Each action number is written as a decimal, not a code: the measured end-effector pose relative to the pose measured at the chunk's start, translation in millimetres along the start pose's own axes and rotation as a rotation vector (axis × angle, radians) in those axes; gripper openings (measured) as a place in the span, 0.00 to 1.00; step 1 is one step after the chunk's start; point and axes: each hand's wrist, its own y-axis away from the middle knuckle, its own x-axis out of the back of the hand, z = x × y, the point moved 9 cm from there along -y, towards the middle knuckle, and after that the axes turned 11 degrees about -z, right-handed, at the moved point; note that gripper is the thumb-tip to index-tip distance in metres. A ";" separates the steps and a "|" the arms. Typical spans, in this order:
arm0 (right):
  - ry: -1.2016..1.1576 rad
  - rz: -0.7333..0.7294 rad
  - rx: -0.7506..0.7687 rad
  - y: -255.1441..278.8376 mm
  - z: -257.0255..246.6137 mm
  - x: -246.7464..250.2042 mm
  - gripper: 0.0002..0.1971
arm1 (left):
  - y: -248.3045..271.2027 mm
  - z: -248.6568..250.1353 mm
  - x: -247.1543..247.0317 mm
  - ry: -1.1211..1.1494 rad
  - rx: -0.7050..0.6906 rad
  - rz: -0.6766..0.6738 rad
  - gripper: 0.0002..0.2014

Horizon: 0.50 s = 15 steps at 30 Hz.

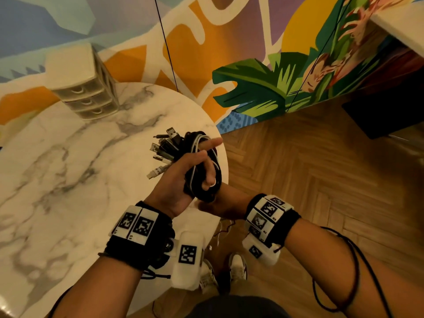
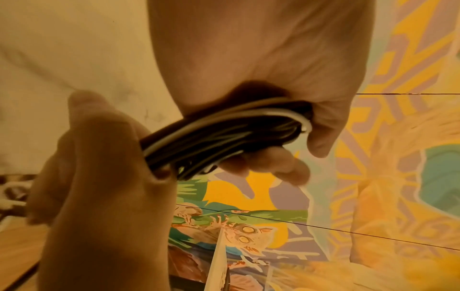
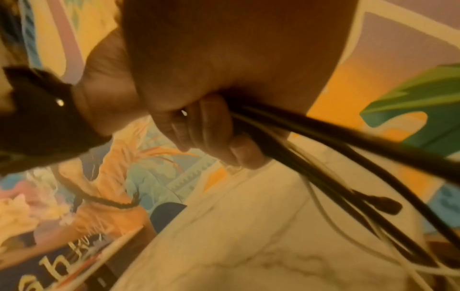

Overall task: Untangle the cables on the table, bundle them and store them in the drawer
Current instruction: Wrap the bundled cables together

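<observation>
Cables (image 1: 202, 166) above marble table (image 1: 68, 157)

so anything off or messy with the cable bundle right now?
Slightly. The cable bundle is coiled and held by the left hand and right hand, but its connector ends splay out loose. The drawer unit looks shut.

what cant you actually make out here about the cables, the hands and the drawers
- Cable count: in the head view the cable bundle is coiled too tightly to separate strands.
- Right hand: in the head view mostly hidden behind the bundle and the left hand.
- Drawer unit: small and far; its contents cannot be seen.
- Connector types: too small.
- Right wrist view: motion-blurred.
</observation>
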 end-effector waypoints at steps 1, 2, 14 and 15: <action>0.037 0.002 0.010 0.0 0.7 3.8 0.17 | 0.5 0.9 -0.4 -0.012 -0.001 -0.010 0.16; 0.069 -0.013 0.005 -1.0 3.8 6.0 0.16 | 1.1 2.0 -1.6 -0.012 0.002 -0.029 0.13; 0.384 -0.190 -0.446 19.5 71.1 65.3 0.11 | 18.9 -8.2 -5.2 -0.009 0.193 -0.204 0.11; 0.378 -0.194 -0.456 19.0 73.8 64.8 0.11 | 18.6 -8.7 -6.1 0.005 0.188 -0.201 0.11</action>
